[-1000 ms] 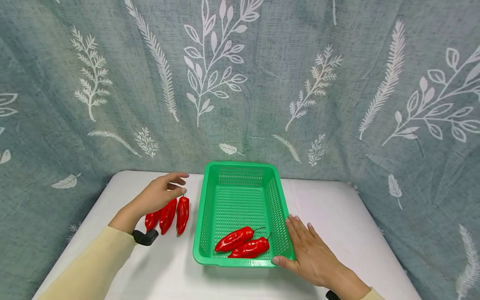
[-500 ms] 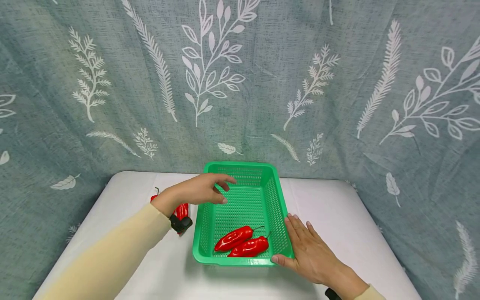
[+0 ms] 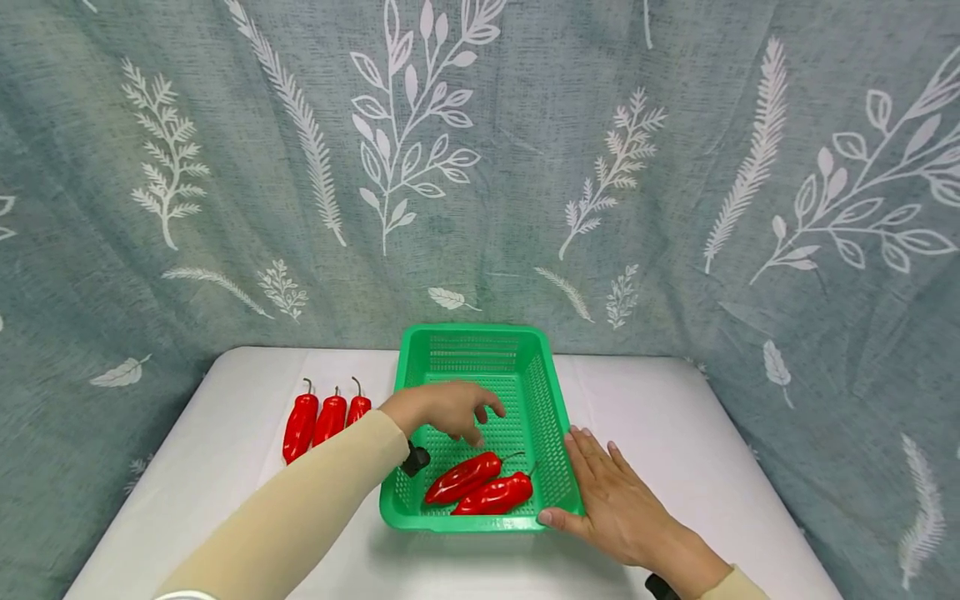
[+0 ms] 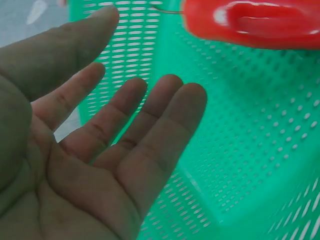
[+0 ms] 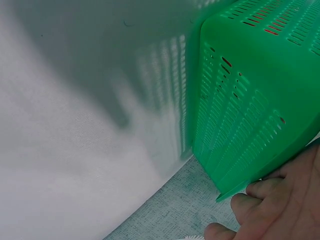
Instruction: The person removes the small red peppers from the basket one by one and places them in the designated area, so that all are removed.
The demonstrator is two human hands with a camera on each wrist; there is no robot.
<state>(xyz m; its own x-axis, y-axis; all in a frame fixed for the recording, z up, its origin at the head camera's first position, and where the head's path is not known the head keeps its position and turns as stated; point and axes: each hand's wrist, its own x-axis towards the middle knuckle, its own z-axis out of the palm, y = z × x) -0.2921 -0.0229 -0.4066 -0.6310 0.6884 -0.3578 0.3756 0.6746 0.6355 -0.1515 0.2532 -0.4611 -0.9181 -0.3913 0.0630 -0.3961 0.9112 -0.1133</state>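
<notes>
Two red peppers lie side by side at the near end of the green basket [image 3: 558, 400]; the upper pepper [image 3: 465, 477] is just below my left hand [image 3: 448, 408], the other pepper [image 3: 495, 495] nearer the front rim. That hand is over the basket, thumb and fingers apart, holding nothing. In the left wrist view the palm shows bare, with a pepper [image 4: 255, 22] beyond the fingertips. My right hand [image 3: 618, 504] rests with straight fingers along the basket's right rim, its thumb at the near corner. In the right wrist view its fingers [image 5: 260, 200] lie against the basket's edge.
Left of the basket, three more red peppers lie on the white table [image 3: 660, 417]: a left one [image 3: 300, 425], a middle one [image 3: 330, 418] and a right one [image 3: 359, 407], partly covered by the left sleeve [image 3: 315, 492]. A patterned grey-green cloth [image 3: 480, 167] hangs behind.
My left hand has moved right from above the table peppers to over the basket, then down towards the peppers in it. The table peppers are more visible. The right hand stays on the rim.
</notes>
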